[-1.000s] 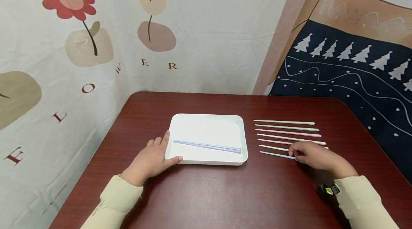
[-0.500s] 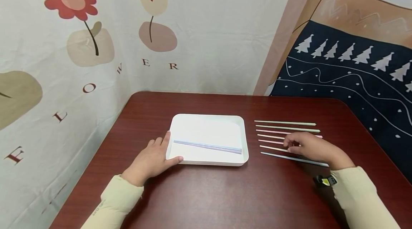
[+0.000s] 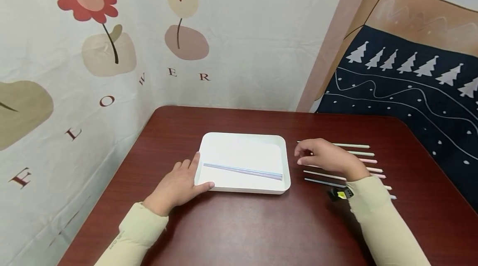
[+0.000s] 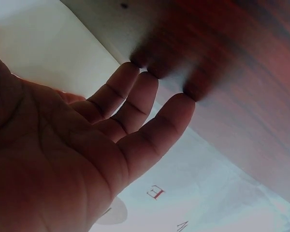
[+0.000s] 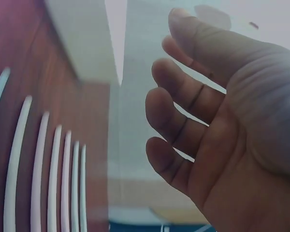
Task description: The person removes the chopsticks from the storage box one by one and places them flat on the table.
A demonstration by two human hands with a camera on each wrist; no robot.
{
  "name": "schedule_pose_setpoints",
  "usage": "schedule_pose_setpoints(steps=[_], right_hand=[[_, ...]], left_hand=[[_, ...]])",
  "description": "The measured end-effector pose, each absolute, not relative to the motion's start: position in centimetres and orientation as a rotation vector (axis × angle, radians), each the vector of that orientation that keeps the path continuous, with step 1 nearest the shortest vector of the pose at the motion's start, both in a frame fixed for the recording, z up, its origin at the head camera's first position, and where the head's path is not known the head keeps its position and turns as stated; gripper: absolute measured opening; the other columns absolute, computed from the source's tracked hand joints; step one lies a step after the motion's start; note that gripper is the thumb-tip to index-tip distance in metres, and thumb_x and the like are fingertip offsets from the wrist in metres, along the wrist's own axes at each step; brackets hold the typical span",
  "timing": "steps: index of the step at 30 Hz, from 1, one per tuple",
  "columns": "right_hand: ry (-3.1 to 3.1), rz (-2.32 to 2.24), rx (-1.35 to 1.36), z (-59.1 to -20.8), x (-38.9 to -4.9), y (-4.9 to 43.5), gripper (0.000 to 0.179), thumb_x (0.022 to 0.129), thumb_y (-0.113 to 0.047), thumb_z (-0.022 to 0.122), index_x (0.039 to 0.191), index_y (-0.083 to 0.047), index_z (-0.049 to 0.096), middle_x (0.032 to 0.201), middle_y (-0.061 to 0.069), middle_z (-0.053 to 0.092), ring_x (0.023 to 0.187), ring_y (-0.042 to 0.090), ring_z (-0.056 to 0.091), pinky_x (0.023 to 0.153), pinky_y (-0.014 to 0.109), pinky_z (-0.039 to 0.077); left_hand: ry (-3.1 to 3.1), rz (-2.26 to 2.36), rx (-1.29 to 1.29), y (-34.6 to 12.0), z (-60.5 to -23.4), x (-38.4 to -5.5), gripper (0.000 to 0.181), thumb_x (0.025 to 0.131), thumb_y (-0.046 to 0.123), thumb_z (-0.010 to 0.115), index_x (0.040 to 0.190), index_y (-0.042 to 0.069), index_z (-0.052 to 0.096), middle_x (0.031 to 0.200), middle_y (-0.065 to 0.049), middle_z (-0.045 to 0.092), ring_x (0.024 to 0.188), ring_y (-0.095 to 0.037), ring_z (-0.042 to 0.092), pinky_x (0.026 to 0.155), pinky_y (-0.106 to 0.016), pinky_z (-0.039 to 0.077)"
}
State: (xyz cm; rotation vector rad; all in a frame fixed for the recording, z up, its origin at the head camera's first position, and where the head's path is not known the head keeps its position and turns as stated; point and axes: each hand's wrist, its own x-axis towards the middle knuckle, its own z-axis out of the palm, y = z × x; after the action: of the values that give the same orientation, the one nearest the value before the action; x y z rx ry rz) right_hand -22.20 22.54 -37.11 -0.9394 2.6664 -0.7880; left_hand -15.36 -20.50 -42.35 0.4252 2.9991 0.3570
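My left hand (image 3: 178, 183) rests at the left end of a white tray (image 3: 242, 147), thumb over the near rim and straight fingers along the side. Inside the tray, bluish and purplish chopsticks (image 3: 242, 170) lie close together at a slight slant. My right hand (image 3: 328, 156) hovers above several chopsticks laid in a row on the table, hiding parts of them. Its fingers are loosely bent with nothing between them, as the right wrist view confirms. Nearest in that row is a blue chopstick (image 3: 323, 182); the farthest is pale green (image 3: 352, 146), with pink and cream ones between.
The dark red-brown table (image 3: 239, 228) stretches around the tray on all sides. Behind it hang a white cloth (image 3: 254, 50) printed with flowers and letters and, at the right, a navy one (image 3: 403, 91) with trees. A black band with a yellow mark (image 3: 340, 194) sits at the right wrist.
My right hand has left the blue chopstick and moved left and away from me over the row, toward the tray. My left hand stays at the tray, and the tray's contents look the same.
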Motion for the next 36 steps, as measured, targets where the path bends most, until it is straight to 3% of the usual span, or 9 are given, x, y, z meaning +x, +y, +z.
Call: schedule_pose_setpoints(steps=[7, 16, 26, 36], right_hand=[[2.694, -0.711, -1.012, -36.4, -23.9, 18.0, 0.014, 0.087, -0.016, 0.078, 0.099, -0.014, 0.07, 0.082, -0.009, 0.06, 0.074, 0.014, 0.056, 0.065, 0.031, 0.05], [2.637, -0.713, -1.083, -36.0, -26.1, 13.4, 0.018, 0.088, -0.021, 0.078, 0.102, -0.012, 0.071, 0.081, -0.007, 0.06, 0.078, 0.014, 0.055, 0.067, 0.031, 0.049], [2.446, -0.782, -1.139, -38.8, -27.5, 8.7, 0.011, 0.089, -0.019, 0.076, 0.09, -0.021, 0.065, 0.079, -0.006, 0.057, 0.076, 0.011, 0.052, 0.066, 0.027, 0.043], [2.365, -0.83, -1.059, -41.0, -27.6, 7.2, 0.01, 0.09, -0.017, 0.075, 0.089, -0.021, 0.065, 0.077, -0.006, 0.055, 0.073, 0.009, 0.049, 0.066, 0.026, 0.041]], left_hand=[[3.001, 0.362, 0.413, -20.6, -42.2, -15.3, 0.117, 0.083, 0.083, 0.045, 0.155, -0.006, 0.02, 0.132, -0.026, 0.049, 0.121, -0.044, 0.044, 0.093, -0.053, 0.044], [2.998, 0.371, 0.413, -20.6, -42.4, -15.4, 0.115, 0.084, 0.082, 0.046, 0.155, -0.005, 0.02, 0.135, -0.026, 0.048, 0.124, -0.045, 0.043, 0.096, -0.053, 0.043], [2.991, 0.375, 0.415, -20.5, -42.3, -15.2, 0.115, 0.084, 0.082, 0.046, 0.155, -0.005, 0.02, 0.135, -0.025, 0.047, 0.122, -0.045, 0.044, 0.095, -0.052, 0.044], [3.01, 0.353, 0.425, -20.5, -42.2, -15.1, 0.113, 0.085, 0.078, 0.049, 0.155, -0.005, 0.02, 0.132, -0.025, 0.049, 0.119, -0.043, 0.046, 0.094, -0.051, 0.045]])
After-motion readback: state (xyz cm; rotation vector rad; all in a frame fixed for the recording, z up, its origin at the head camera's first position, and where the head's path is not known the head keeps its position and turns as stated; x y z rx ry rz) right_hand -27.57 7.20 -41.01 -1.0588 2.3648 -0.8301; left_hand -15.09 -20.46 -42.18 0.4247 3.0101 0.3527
